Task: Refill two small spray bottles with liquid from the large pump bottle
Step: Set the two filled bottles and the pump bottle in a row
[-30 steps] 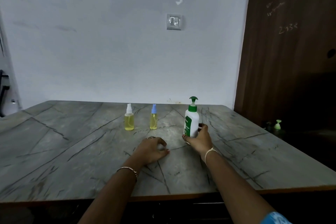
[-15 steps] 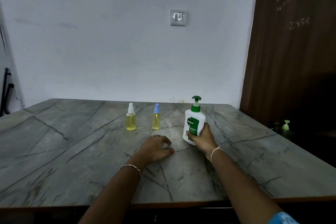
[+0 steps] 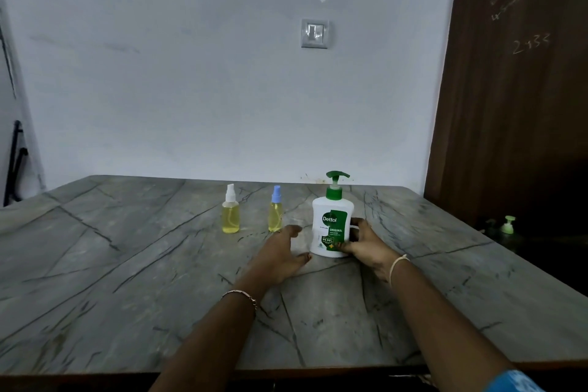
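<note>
The pump bottle stands upright on the counter, right hand fingers wrapped about its lower body, left hand spread alongside; likely heavy, smooth plastic, best held round the waist.

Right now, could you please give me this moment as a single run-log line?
right hand: grips Dettol pump bottle, upright on table | left hand: open, beside it | spray bottles: capped, untouched
</note>
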`<state>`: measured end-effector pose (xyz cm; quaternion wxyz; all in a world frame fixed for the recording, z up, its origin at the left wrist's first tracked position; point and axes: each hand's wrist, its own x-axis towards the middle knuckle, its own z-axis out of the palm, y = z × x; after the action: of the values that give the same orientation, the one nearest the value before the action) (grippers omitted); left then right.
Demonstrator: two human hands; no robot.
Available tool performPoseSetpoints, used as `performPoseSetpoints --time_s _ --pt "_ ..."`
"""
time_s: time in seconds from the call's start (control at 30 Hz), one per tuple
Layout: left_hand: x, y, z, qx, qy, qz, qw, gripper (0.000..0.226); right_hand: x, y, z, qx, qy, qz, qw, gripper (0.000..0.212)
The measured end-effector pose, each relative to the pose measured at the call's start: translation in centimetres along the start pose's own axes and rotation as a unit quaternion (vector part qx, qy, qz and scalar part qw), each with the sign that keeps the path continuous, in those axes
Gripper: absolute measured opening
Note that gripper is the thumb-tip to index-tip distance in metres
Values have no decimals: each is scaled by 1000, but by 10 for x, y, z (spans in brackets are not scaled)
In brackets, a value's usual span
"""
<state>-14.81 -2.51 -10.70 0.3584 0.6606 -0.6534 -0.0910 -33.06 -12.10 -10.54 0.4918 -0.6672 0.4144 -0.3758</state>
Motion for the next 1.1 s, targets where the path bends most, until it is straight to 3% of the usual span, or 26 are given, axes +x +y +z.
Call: performPoseSetpoints --time_s 0.23,0.47,0.63,0.9,1.1 --pt "13 16 14 -106 37 -29 993 64 6 -7 1 -8 -24 21 999 56" --pt "17 18 22 -134 70 -58 987 54 -2 -4 10 -55 84 -13 995 47" --pt "14 21 23 -138 70 -69 986 59 -11 -2 19 -221 149 -38 963 68" --pt "10 24 21 -175 53 -75 980 55 -21 -11 48 -222 211 -66 950 78" --pt "9 16 11 -144 27 -51 988 51 -14 -15 59 -203 231 -64 949 92"
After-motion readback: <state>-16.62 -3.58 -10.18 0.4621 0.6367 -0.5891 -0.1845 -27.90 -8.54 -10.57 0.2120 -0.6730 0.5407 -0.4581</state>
